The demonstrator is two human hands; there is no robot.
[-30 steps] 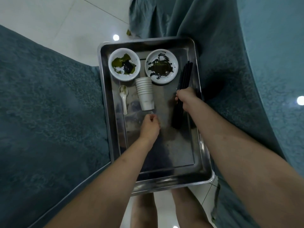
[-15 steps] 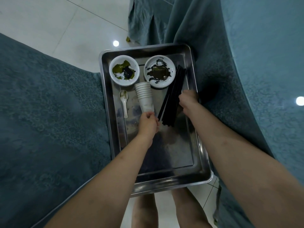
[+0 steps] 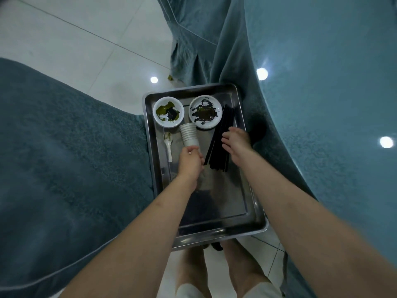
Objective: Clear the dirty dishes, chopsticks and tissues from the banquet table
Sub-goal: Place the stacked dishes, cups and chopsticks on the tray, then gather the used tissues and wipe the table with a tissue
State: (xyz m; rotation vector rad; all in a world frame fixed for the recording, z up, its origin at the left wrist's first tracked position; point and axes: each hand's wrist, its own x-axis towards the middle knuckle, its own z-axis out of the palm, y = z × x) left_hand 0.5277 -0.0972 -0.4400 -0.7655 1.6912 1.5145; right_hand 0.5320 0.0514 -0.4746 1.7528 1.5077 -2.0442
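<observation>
steel tray | left hand grips nested paper cups | right hand fingers relaxed on black chopsticks | two smeared round dishes, ceramic spoon

- The steel tray carries everything under my hands.
- My left hand holds the stack of paper cups lying on it; a white spoon lies left of that grip.
- Two smeared bowls sit beyond.
- Black chopsticks lie under my right hand.
</observation>
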